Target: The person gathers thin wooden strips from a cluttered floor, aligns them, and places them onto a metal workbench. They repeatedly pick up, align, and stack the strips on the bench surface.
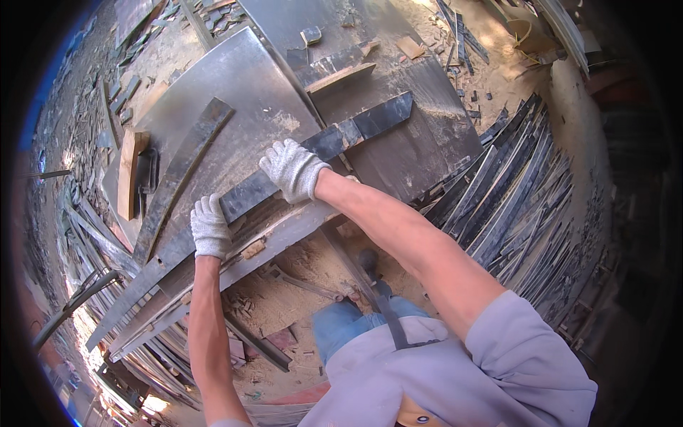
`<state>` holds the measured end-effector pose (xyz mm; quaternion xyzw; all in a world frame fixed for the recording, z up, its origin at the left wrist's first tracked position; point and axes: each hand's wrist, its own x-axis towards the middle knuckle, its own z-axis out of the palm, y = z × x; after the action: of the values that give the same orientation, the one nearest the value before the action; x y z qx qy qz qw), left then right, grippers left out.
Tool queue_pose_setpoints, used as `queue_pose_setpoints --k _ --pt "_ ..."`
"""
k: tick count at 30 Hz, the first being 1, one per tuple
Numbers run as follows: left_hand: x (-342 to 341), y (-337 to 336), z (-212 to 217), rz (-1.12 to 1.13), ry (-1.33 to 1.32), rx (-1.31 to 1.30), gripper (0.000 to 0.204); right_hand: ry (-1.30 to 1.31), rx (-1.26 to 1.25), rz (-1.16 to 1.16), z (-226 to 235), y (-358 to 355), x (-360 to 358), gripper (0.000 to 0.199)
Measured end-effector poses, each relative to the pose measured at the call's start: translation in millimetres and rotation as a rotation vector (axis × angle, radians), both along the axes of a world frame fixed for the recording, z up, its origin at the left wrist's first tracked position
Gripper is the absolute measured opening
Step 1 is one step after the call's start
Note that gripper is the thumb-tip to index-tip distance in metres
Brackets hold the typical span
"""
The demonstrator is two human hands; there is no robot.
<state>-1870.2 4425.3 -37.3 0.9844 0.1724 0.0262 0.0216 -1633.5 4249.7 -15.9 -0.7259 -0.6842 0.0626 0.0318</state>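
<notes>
A long dark-faced board (380, 119) lies slantwise across the metal worktable (245, 67), with a pale worn patch partway along it. My right hand (293, 171), in a grey-white knit glove, has its fingers curled over the board near its middle. At the board's near left end is my left hand (210, 226), gloved the same way, its fingers bent over the end. Beneath and beside the board runs a long grey metal straightedge (153, 274), toothed-looking toward its lower left tip. The undersides of both hands are hidden.
Another dark strip (188, 167) and an upright wood block (131, 173) beside a black clamp-like piece (147, 171) sit on the table's left. A short wooden piece (341, 78) lies farther back. Stacked strips (498, 192) fill the right side; sawdust and offcuts cover the ground.
</notes>
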Motion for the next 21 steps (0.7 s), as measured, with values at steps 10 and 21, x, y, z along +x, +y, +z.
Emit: queue_pose_setpoints --k 10,21 --pt "0 2 -4 -0.026 -0.104 0.068 0.068 0.023 0.093 0.024 -6 5 3 0.050" --pt "4 4 -4 -0.047 -0.073 0.067 0.072 -0.013 0.156 0.025 -7 3 4 0.054"
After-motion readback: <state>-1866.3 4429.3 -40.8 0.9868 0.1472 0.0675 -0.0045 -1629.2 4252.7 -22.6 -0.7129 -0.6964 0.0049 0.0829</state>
